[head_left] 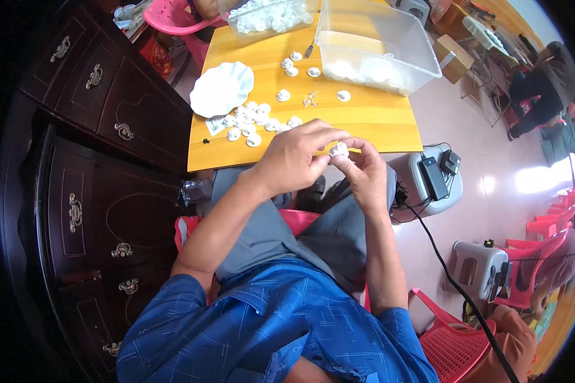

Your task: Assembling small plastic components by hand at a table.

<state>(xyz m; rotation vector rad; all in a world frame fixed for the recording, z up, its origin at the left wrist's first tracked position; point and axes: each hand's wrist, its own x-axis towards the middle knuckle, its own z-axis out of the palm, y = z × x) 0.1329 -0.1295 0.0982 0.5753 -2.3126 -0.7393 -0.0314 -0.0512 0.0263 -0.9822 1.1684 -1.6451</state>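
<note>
Above the table's near edge, my right hand (pixel 369 182) pinches a small white ridged plastic piece (pixel 338 150) between thumb and forefinger. My left hand (pixel 291 156) closes on the same piece from the other side, thumb and fingertips against it. Several white round plastic pieces with raised tops (pixel 252 115) lie in a loose cluster just beyond my left hand. A few more (pixel 291 71) are spread farther back. Small light-coloured bits (pixel 310 99) form a little heap on the table.
On the yellow wooden table (pixel 377 127) are a white scalloped dish (pixel 220 89), a clear bin (pixel 421 60) with white pieces and another filled bin (pixel 236 29). Dark drawers (pixel 76 217) stand left. A grey stool with black adapters (pixel 436 179) and a cable is at right. Other people sit nearby.
</note>
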